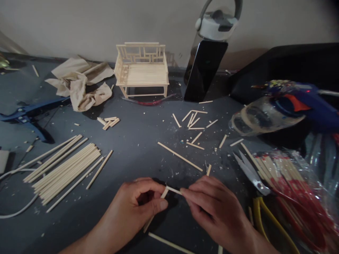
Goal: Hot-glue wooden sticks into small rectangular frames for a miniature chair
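My left hand [140,199] is closed, pinching a short wooden stick [164,192] between thumb and forefinger. In my right hand [212,206] another thin stick [173,190] is gripped by the fingertips, and its far end meets the tip of the left stick at an angle. Whether the two are joined cannot be made out. Beyond my right knuckles a further stick end [209,170] pokes out; its lower part is hidden. One long stick [180,156] lies in front of the hands, and another stick [169,242] lies below them.
A miniature wooden bench [143,72] stands by the wall, right of crumpled brown paper [84,83]. Sticks [69,173] and a blue cutter [29,114] lie left. A phone [206,70] leans on a bottle [218,26]. Right are a glue gun [304,95], jar [261,116], scissors [254,176] and bagged sticks [291,176].
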Demonstrator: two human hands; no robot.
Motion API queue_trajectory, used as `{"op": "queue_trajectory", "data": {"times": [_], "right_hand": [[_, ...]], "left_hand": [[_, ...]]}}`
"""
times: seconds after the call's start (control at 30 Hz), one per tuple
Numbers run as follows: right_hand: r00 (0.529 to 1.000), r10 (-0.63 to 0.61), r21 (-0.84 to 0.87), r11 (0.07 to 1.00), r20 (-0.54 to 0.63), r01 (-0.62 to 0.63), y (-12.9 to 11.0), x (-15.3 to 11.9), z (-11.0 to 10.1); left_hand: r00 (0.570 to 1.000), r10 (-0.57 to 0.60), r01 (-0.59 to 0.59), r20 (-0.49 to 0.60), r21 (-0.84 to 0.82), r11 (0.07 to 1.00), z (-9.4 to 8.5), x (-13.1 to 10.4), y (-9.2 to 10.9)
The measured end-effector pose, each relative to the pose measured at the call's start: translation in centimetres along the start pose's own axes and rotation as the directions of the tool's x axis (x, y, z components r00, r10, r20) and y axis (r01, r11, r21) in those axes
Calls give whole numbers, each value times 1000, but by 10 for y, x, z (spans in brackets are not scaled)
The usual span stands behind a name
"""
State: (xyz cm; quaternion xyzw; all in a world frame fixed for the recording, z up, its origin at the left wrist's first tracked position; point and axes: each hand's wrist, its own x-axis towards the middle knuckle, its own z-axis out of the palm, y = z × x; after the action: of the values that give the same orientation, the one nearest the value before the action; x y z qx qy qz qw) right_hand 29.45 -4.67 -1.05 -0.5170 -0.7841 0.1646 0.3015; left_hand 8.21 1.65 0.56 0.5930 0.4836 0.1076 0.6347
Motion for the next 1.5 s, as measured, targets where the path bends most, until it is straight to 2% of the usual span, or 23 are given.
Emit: {"op": "queue_trajectory", "data": {"times": [0.27,0.43,0.63,1.5], "right_hand": [[1000,19,-21,1000,18,-18,-1,1,-1],[1000,3,-15,1000,-14,-3,-1,2,-1],[999,36,2,999,6,-36,-2,1,-1],[999,47,-9,999,24,-47,-1,0,0]], "left_hand": [[1000,-7,7,-1,-7,1000,0,0,2],[1000,-11,11,-5,-15,1000,0,1,0],[997,-73,69,-28,-105,992,2,0,-2],[998,-13,4,-68,-126,992,5,-1,-8]]}}
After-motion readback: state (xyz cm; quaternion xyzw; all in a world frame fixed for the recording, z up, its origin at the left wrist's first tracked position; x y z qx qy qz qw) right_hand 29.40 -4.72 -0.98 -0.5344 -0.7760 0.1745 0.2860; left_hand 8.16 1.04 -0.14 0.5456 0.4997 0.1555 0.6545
